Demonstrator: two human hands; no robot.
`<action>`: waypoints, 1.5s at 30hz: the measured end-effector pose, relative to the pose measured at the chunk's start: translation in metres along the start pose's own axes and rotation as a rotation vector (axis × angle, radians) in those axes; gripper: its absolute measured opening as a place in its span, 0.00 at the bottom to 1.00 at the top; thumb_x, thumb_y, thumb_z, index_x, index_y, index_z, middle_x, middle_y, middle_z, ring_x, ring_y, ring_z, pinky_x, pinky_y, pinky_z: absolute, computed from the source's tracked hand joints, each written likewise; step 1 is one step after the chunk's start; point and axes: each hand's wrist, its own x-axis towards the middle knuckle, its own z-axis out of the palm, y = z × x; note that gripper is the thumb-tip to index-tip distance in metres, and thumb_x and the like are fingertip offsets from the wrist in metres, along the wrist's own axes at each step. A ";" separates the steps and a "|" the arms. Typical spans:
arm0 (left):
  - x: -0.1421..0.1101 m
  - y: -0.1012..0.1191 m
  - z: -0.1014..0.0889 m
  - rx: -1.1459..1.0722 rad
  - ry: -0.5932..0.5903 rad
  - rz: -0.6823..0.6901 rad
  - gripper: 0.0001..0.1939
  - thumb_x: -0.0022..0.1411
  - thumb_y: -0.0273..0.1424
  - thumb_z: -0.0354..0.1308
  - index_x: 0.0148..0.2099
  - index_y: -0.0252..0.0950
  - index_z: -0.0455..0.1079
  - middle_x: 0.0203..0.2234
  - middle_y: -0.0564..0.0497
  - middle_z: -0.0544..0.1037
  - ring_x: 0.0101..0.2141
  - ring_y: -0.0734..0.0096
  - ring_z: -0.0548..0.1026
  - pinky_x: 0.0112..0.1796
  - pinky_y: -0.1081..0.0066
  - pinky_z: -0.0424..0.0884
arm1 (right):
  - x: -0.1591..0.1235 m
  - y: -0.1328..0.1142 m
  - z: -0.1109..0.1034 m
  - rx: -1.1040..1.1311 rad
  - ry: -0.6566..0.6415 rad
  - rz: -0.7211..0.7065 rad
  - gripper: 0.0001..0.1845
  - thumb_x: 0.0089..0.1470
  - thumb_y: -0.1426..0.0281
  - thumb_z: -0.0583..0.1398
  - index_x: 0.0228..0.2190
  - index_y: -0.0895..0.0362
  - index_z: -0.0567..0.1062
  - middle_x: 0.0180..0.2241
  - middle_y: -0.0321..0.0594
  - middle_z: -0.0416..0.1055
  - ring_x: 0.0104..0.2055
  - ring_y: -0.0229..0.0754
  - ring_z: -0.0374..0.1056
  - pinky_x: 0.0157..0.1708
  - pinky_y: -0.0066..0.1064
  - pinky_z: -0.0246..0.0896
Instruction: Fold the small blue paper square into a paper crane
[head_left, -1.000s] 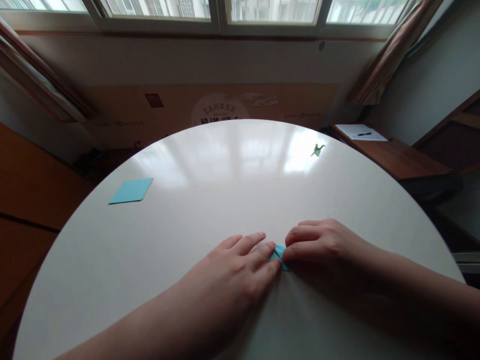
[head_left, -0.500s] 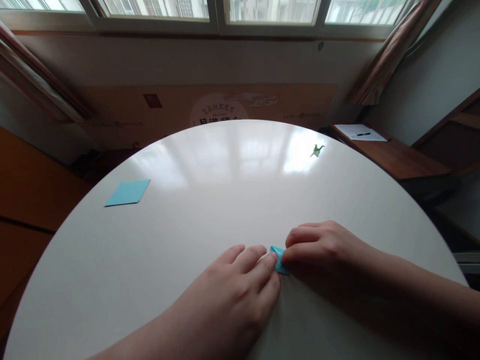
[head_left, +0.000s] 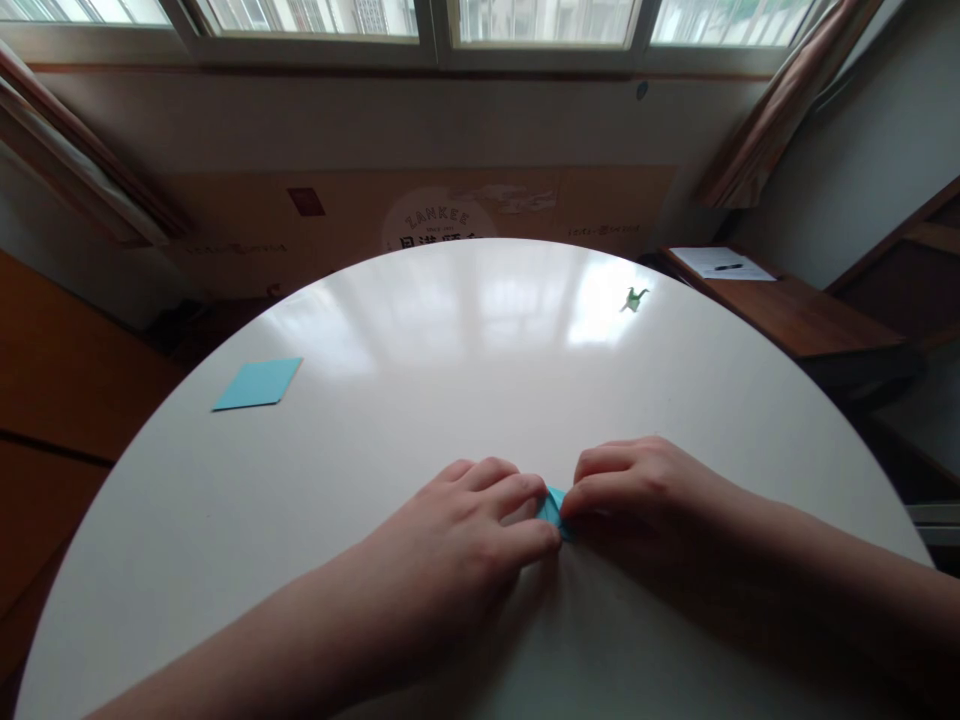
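A small folded piece of blue origami paper (head_left: 553, 508) is on the white table between my two hands, its sides partly covered by fingers. My left hand (head_left: 480, 520) holds its left side, with the thumb at the near edge and the index finger at the far edge. On the other side, my right hand (head_left: 634, 478) pinches the paper's right edge between thumb and curled fingers.
A stack of square blue paper (head_left: 259, 384) lies at the left of the round white table (head_left: 420, 400). Near the far right edge sits a small green folded figure (head_left: 634, 299). Beyond it, a wooden desk (head_left: 832, 318) holds white sheets (head_left: 720, 262) and a black pen (head_left: 728, 267).
My left hand has shifted slightly up and its thumb has come round to the paper's near edge; before, its fingers lay flatter over the left side. My right hand has barely moved.
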 end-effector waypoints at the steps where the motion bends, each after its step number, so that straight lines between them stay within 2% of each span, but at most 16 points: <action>1: 0.000 0.000 0.000 0.001 -0.001 -0.001 0.11 0.69 0.23 0.52 0.48 0.41 0.71 0.46 0.51 0.76 0.47 0.62 0.70 0.50 0.61 0.66 | 0.000 0.000 0.000 0.000 -0.005 0.003 0.06 0.61 0.71 0.61 0.34 0.53 0.79 0.30 0.35 0.73 0.28 0.32 0.66 0.29 0.23 0.55; 8: -0.002 0.001 0.003 0.071 -0.003 0.024 0.12 0.68 0.23 0.51 0.49 0.39 0.71 0.52 0.49 0.74 0.51 0.58 0.69 0.53 0.58 0.66 | 0.003 0.001 0.000 0.003 -0.047 0.039 0.08 0.62 0.69 0.60 0.33 0.55 0.79 0.30 0.36 0.71 0.28 0.32 0.65 0.29 0.23 0.54; 12: -0.004 0.001 0.006 0.151 0.005 0.057 0.15 0.70 0.23 0.47 0.54 0.35 0.69 0.57 0.45 0.72 0.57 0.53 0.66 0.54 0.54 0.66 | 0.005 0.001 -0.001 0.009 -0.033 0.044 0.09 0.63 0.70 0.58 0.33 0.55 0.79 0.29 0.36 0.71 0.28 0.32 0.65 0.29 0.23 0.54; 18: -0.005 0.001 0.007 0.146 -0.001 0.035 0.16 0.71 0.24 0.47 0.55 0.38 0.70 0.59 0.47 0.73 0.60 0.54 0.66 0.56 0.55 0.65 | 0.006 0.000 0.000 0.004 -0.022 0.029 0.08 0.62 0.71 0.59 0.32 0.56 0.77 0.29 0.36 0.71 0.28 0.32 0.65 0.29 0.23 0.54; 24: -0.005 0.001 0.006 0.081 0.014 0.002 0.16 0.68 0.22 0.51 0.54 0.42 0.70 0.55 0.52 0.75 0.58 0.58 0.67 0.56 0.56 0.65 | 0.002 0.001 0.000 -0.002 -0.037 0.037 0.06 0.60 0.74 0.60 0.31 0.56 0.77 0.29 0.35 0.71 0.28 0.31 0.64 0.29 0.23 0.53; 31: -0.002 0.001 0.004 0.040 0.002 -0.013 0.14 0.66 0.22 0.52 0.49 0.42 0.70 0.54 0.52 0.75 0.54 0.59 0.70 0.55 0.56 0.67 | 0.001 -0.001 -0.004 0.000 -0.060 0.059 0.08 0.59 0.76 0.59 0.29 0.57 0.77 0.29 0.35 0.69 0.27 0.31 0.62 0.28 0.23 0.51; 39: -0.001 0.003 0.002 0.027 -0.006 -0.026 0.13 0.66 0.22 0.53 0.48 0.42 0.71 0.50 0.51 0.76 0.50 0.59 0.71 0.53 0.58 0.68 | 0.000 0.000 -0.004 -0.015 -0.073 0.062 0.08 0.58 0.77 0.59 0.28 0.58 0.75 0.28 0.35 0.67 0.27 0.31 0.60 0.28 0.24 0.50; 45: 0.000 0.003 -0.001 0.067 -0.001 -0.005 0.11 0.67 0.22 0.53 0.47 0.40 0.72 0.46 0.48 0.76 0.46 0.59 0.72 0.49 0.60 0.71 | 0.000 0.001 -0.004 -0.003 -0.088 0.063 0.07 0.59 0.77 0.59 0.31 0.57 0.77 0.29 0.35 0.68 0.28 0.32 0.61 0.29 0.24 0.51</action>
